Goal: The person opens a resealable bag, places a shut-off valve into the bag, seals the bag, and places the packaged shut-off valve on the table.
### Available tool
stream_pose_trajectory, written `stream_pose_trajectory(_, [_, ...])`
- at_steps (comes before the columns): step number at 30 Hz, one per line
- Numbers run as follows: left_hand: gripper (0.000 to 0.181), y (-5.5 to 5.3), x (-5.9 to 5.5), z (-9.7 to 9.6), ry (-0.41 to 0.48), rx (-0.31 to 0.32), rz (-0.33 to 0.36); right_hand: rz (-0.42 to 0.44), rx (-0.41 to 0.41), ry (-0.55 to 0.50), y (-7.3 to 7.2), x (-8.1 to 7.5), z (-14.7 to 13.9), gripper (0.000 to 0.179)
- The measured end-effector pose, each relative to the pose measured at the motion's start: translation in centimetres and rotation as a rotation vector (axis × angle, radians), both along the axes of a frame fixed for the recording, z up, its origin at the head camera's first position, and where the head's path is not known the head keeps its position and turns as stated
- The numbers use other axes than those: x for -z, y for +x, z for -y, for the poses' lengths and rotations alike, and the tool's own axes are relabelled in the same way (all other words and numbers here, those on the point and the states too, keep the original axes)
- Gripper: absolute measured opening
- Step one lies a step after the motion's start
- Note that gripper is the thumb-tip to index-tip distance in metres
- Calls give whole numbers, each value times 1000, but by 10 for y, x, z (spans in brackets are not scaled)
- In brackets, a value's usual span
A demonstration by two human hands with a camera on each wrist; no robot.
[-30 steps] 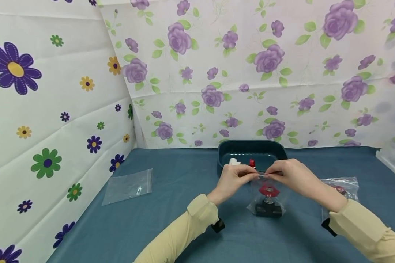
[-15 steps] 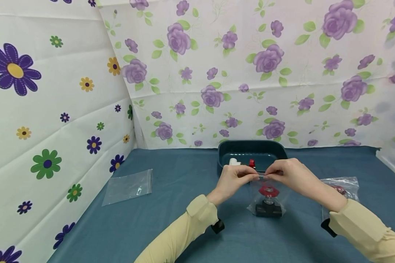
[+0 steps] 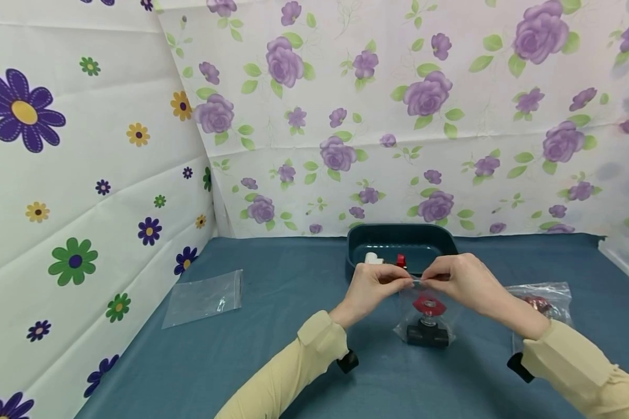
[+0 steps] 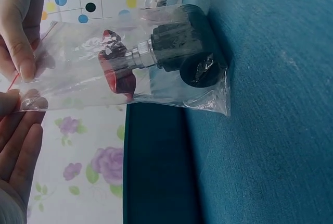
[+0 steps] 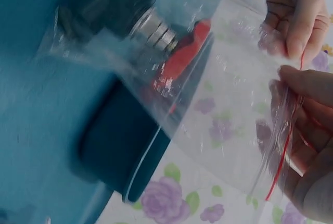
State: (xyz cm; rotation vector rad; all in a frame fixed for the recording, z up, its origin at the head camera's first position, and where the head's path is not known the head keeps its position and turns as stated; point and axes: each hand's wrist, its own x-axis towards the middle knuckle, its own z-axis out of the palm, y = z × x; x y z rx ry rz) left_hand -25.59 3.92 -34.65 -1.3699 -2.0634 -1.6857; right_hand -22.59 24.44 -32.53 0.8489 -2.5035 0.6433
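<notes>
We saw the left hand (image 3: 371, 288) and right hand (image 3: 466, 282) side by side, each pinching the clear bag (image 4: 78, 60) by its top edge; inside it, the valve (image 3: 428, 321) lay at their six o'clock (the right hand seemed marginally nearer); its stem axis stood nearly upright, red handwheel (image 3: 430, 305) towards twelve, black body (image 3: 427, 336) running nine to three; beyond, at twelve, we saw the tray (image 3: 398, 237).

Free room on blue cloth (image 3: 278, 291) between flat bag (image 3: 204, 299) and left sleeve (image 3: 296, 364), basin (image 3: 398, 235) an obstacle behind bagged valve (image 3: 427, 334).
</notes>
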Motion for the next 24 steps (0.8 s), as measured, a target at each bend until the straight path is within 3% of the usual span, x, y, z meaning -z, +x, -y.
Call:
stream_pose_trajectory(4, [9, 1, 0, 1, 3, 5, 26, -8, 24, -20, 1, 2, 2, 12])
stream_pose_trajectory(10, [10, 0, 1, 2, -14, 25, 101, 91, 37, -43, 1, 3, 4, 8])
stream_pose_trajectory(24, [12, -4, 1, 1, -20, 56, 111, 149, 13, -44, -1, 2, 0, 7])
